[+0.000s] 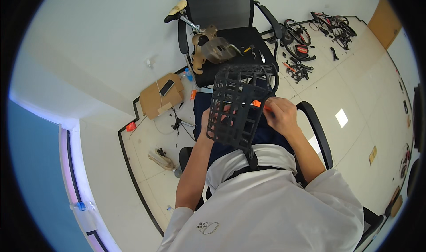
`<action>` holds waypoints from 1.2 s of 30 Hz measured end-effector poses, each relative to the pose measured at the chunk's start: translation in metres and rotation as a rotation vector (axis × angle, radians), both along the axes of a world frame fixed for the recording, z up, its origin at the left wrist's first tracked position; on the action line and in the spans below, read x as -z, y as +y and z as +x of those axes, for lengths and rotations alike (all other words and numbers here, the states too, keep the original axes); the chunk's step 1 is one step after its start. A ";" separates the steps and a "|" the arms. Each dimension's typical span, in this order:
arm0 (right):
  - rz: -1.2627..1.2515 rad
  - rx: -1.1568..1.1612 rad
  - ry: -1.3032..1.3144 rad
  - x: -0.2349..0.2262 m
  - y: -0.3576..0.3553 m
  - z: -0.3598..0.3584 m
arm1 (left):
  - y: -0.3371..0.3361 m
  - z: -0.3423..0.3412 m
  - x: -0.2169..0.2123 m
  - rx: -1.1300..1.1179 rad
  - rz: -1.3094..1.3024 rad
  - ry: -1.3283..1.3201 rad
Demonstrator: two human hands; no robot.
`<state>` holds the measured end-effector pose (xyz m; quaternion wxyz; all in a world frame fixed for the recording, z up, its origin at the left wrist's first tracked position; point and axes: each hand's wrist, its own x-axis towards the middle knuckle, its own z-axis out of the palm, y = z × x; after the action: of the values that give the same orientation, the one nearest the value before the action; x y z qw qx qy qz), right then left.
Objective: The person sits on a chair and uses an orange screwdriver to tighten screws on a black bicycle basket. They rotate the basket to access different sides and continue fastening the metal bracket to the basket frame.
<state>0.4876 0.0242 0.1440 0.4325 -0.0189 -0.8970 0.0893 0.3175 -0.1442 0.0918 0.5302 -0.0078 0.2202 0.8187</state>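
Note:
A black plastic lattice basket [239, 105], which looks like a bicycle basket, stands tilted over my lap. My left hand [209, 121] is at its left side, closed on it. Those fingers show only in part through the openings. At the right side of the basket, my right hand [282, 114] is closed around what looks like an orange-handled screwdriver [257, 103]. A thin shaft runs from the orange part to the left, behind the lattice. Where its tip ends, I cannot tell.
Facing me, a black office chair [235, 32] carries a bike saddle [176, 10], brown and grey parts and small tools. Bicycle parts [299, 52] lie on the tiled floor at the far right. To the left are cardboard [153, 99] with a phone [167, 88]. An armrest [317, 132] flanks my right arm.

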 end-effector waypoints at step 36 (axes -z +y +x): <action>-0.324 0.031 -0.149 0.017 0.007 0.013 | 0.008 0.008 0.013 -0.003 -0.401 0.310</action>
<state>0.5007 0.0309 0.1273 0.3574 -0.1089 -0.9000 0.2245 0.3260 -0.1362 0.0788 0.4766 0.0125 0.4571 0.7508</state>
